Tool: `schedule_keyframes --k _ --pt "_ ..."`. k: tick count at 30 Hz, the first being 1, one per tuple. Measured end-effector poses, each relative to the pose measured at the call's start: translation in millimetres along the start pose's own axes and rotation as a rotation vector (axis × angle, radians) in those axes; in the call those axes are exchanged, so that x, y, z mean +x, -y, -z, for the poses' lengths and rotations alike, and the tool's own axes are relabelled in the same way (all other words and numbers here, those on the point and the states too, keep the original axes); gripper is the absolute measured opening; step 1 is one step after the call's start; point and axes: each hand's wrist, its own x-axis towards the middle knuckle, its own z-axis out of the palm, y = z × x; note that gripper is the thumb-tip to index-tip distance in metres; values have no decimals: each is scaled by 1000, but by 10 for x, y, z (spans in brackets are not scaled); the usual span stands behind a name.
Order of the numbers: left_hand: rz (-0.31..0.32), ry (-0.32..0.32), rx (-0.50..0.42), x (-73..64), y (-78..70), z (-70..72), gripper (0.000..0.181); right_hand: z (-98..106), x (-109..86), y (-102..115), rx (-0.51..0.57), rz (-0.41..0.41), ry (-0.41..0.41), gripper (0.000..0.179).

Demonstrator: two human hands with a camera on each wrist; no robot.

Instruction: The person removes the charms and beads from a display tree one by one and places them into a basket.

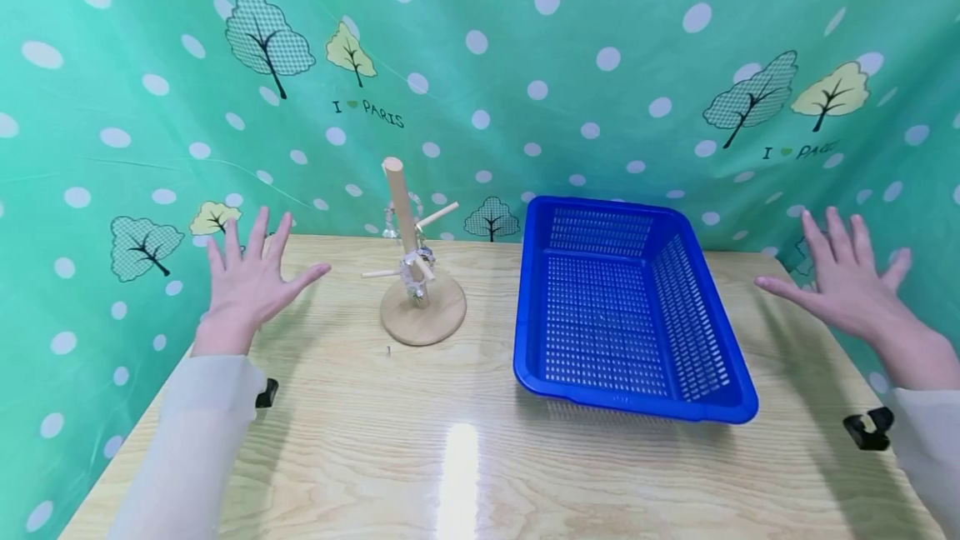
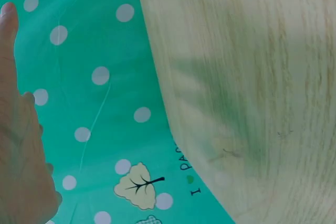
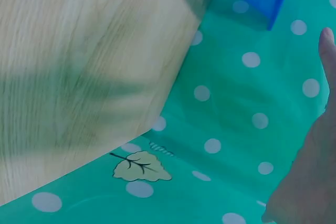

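Both hands are raised over the table's sides, fingers spread, holding nothing. My left hand (image 1: 251,286) is at the left edge, nearest a wooden peg stand (image 1: 405,215) with a round base (image 1: 423,327). Shiny bracelet-like pieces (image 1: 411,272) hang on its pegs; their exact kind is too small to tell. Over the right edge is my right hand (image 1: 855,286), with a blue plastic basket (image 1: 637,405) to its left. In the left wrist view part of the left hand (image 2: 23,145) shows at the left border; the right wrist view shows part of the right hand (image 3: 310,166).
A tiny shiny bit (image 1: 388,351) lies on the wooden table (image 1: 360,457) in front of the stand. Green polka-dot cloth (image 1: 510,65) hangs behind the table and along both sides. The basket takes up the table's right half.
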Motion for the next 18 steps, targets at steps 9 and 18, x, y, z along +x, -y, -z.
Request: schedule_keyframes --k 9,18 --pt "-23 -26 24 19 -75 95 101 112 55 191 37 85 -50 113" --pt "-63 -51 10 28 -188 168 101 249 109 467 34 168 -40 109"
